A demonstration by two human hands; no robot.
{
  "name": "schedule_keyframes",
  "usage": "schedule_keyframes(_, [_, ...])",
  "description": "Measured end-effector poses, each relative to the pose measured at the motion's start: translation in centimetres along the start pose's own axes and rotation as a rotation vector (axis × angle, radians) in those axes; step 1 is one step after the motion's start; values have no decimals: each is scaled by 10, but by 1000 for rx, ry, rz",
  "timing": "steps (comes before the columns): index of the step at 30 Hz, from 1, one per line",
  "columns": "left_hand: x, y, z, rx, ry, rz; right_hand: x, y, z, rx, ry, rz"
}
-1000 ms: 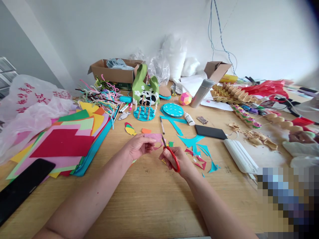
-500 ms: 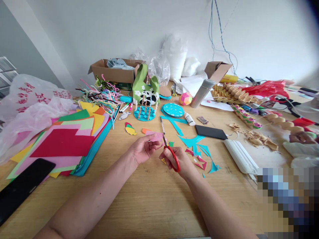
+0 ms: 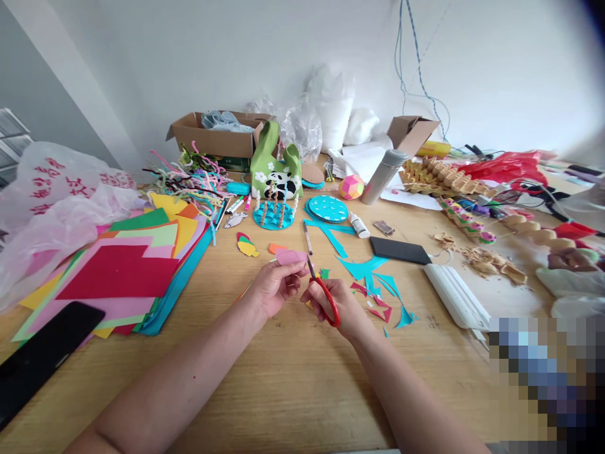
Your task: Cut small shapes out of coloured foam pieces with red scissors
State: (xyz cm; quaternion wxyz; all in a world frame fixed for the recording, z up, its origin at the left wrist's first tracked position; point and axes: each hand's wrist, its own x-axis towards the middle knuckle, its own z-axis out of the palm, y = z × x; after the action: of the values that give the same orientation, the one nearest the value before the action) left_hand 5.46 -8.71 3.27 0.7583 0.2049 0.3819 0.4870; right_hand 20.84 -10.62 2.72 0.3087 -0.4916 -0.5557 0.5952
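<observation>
Between the fingers of my left hand (image 3: 278, 285) is a small piece of pink paper (image 3: 289, 256) with a rounded outline. My right hand (image 3: 333, 302) grips red-handled scissors (image 3: 326, 296), whose blades point up and away beside the pink paper's right side. Whether the blades touch the paper I cannot tell. A pen (image 3: 307, 238) lies just beyond the blade tips. Left of it are an orange paper scrap (image 3: 278, 248) and layered red, green and yellow cut-outs (image 3: 247, 246). Red scraps (image 3: 375, 304) and blue scraps (image 3: 366, 270) lie to the right of my right hand.
Coloured sheets (image 3: 118, 271) are stacked at left, near a black phone (image 3: 51, 356). Blue discs (image 3: 328, 209), a glue bottle (image 3: 359, 225) and a grey flask (image 3: 385, 176) stand farther back. A black slab (image 3: 399, 250) and a white power strip (image 3: 456, 296) are at right.
My left hand has turned slightly and shifted its hold, so the pink paper now shows a rounded edge. The scissors and my right hand have barely moved.
</observation>
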Motion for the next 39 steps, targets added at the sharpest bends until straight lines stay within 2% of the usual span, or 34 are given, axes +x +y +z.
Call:
schedule_keyframes(4, [0,-4,1,-9,63,24,1,2,0,-4,2,5])
schedule_keyframes(17, [-3,-19,8,-91,67,69,3,4,0,-27,-29,-33])
schedule_keyframes(31, [-4,-22,8,-108,120,50,2,5,0,-48,-18,-38])
schedule_keyframes(39, [-4,-22,8,-108,104,51,1,3,1,-41,-8,-19])
